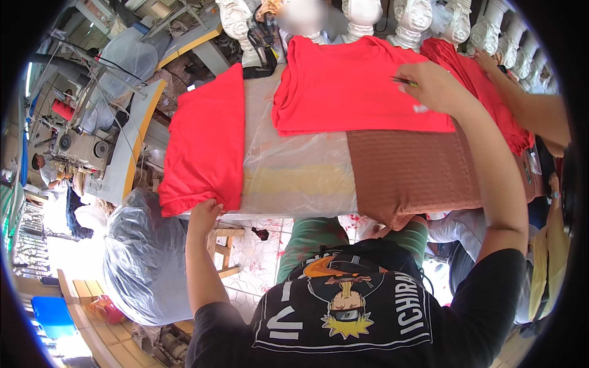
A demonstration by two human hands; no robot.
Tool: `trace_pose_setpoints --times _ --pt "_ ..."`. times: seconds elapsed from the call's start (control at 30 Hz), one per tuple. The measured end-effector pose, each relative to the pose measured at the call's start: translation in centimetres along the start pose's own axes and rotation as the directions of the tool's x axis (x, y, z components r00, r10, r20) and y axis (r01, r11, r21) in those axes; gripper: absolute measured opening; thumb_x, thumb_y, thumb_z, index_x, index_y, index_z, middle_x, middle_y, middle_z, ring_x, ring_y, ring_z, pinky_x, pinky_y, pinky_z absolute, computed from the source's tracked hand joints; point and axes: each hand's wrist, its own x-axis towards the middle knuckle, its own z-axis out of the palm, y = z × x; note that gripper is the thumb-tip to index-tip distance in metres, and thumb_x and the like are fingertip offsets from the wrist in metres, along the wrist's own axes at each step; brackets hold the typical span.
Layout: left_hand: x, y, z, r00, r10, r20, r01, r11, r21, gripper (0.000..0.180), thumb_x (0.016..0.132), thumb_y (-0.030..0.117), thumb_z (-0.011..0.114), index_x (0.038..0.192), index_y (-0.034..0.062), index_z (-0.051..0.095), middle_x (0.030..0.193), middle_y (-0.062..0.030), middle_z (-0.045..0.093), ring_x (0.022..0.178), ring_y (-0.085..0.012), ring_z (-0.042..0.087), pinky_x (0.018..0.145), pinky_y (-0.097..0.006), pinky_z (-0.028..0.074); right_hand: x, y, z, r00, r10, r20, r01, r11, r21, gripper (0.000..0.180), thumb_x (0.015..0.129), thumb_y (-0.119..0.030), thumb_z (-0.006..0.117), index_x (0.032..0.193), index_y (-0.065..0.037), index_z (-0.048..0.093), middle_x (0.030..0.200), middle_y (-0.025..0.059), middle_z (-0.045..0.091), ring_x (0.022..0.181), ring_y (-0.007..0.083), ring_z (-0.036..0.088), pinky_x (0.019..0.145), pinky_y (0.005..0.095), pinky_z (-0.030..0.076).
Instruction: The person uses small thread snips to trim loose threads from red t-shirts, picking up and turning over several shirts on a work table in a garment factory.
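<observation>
A folded red T-shirt (pixel 353 86) lies flat at the far middle of the table. My right hand (pixel 432 86) rests on its right part and holds a thin pen-like tool between the fingers. A stack of red garments (pixel 205 141) lies at the table's left end. My left hand (pixel 205 214) grips the near bottom edge of that stack. A brown ribbed cloth (pixel 411 175) covers the near right of the table.
Clear plastic sheeting (pixel 294 162) covers the table's middle. More red cloth (pixel 485 92) lies at the far right, where another person's arm (pixel 527 104) reaches in. A sewing machine table (pixel 116 135) stands left, a large plastic-wrapped bundle (pixel 144 257) below it. White balusters (pixel 411 18) line the back.
</observation>
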Motion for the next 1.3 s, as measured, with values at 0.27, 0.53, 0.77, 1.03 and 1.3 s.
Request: trace_pose_setpoints --times 0.27,0.53,0.77,1.03,1.3 --pt "3.4 -0.6 -3.0 0.961 -0.189 0.204 -0.027 0.666 0.746 0.036 0.079 0.040 0.061 0.081 0.0050 0.067 0.075 -0.0159 0.065 0.080 -0.0300 0.064 0.073 -0.042 0.049 -6.1 9.1 9.7 0.951 0.308 -0.012 -0.276 0.868 0.412 0.022 0.084 -0.014 0.061 0.104 -0.003 0.061 0.075 0.0018 0.061 0.052 0.0065 0.049 0.039 0.0229 0.039" --pt "12.2 21.9 2.4 0.940 0.335 -0.069 -0.304 0.910 0.281 0.039 0.080 0.038 0.063 0.100 0.0052 0.065 0.095 -0.0168 0.065 0.092 -0.0324 0.062 0.079 -0.040 0.048 -8.1 11.5 17.3 0.898 0.301 -0.321 -0.140 0.887 0.440 0.020 0.082 -0.021 0.064 0.094 -0.004 0.063 0.077 0.0156 0.064 0.065 0.0291 0.061 0.062 0.0361 0.048" --pt "19.5 22.2 10.7 0.946 0.259 -0.193 -0.138 0.865 0.483 0.046 0.080 0.038 0.064 0.110 0.0038 0.061 0.107 -0.0208 0.062 0.101 -0.0330 0.059 0.086 -0.040 0.047 -8.6 11.2 16.9 0.835 0.398 -0.379 -0.156 0.832 0.532 0.019 0.082 -0.022 0.064 0.092 -0.005 0.064 0.077 0.0169 0.063 0.072 0.0339 0.062 0.064 0.0384 0.048" --pt "15.5 27.5 5.6 0.838 0.299 -0.455 -0.326 0.945 0.022 0.042 0.082 0.041 0.065 0.091 0.0005 0.066 0.080 -0.0187 0.065 0.078 -0.0268 0.065 0.071 -0.033 0.048 -8.4 11.1 16.4 0.869 0.387 -0.309 -0.144 0.794 0.590 0.019 0.085 -0.023 0.062 0.091 -0.005 0.064 0.067 0.0145 0.060 0.061 0.0286 0.060 0.057 0.0369 0.045" --pt "2.9 26.6 -1.7 0.663 0.219 -0.716 -0.478 0.860 -0.179 0.031 0.085 0.030 0.066 0.082 -0.0008 0.064 0.074 -0.0010 0.060 0.067 -0.0069 0.049 0.064 -0.022 0.042 -10.4 12.0 15.2 0.498 0.635 -0.591 0.092 0.639 0.764 0.019 0.090 -0.020 0.057 0.093 -0.003 0.065 0.067 0.0048 0.058 0.057 0.0072 0.052 0.052 0.0251 0.041"
